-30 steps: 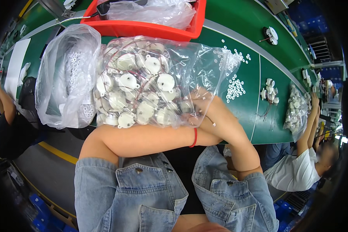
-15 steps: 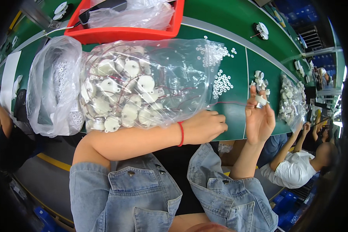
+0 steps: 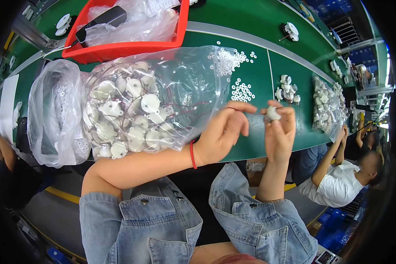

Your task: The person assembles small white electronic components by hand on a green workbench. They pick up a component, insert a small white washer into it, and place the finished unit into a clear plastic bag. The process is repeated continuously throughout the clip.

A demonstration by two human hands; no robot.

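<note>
A small white motor (image 3: 273, 113) is pinched in the raised fingers of my right hand (image 3: 280, 132), above the front of the green table. My left hand (image 3: 224, 130), with a red band at its wrist, is just left of it. Its index finger stretches toward the motor and the other fingers curl loosely, slightly blurred, with nothing visible in them. Under and beside my left forearm lies a clear plastic bag (image 3: 189, 83) full of round white motors (image 3: 150, 103) with thin dark red wires. Small white washers (image 3: 242, 91) lie in two heaps beyond my hands.
At the far left, a red bin (image 3: 119, 51) holds plastic bags and a black device. Another clear bag (image 3: 35, 110) with white rings stands left of the motors. Several small white motors (image 3: 288, 92) and a filled bag (image 3: 323, 105) lie to the right, near a person in white (image 3: 328, 185).
My right hand has drawn left with the motor and turned it. My left hand has risen toward it, its index finger stretching out. The view has shifted slightly.
</note>
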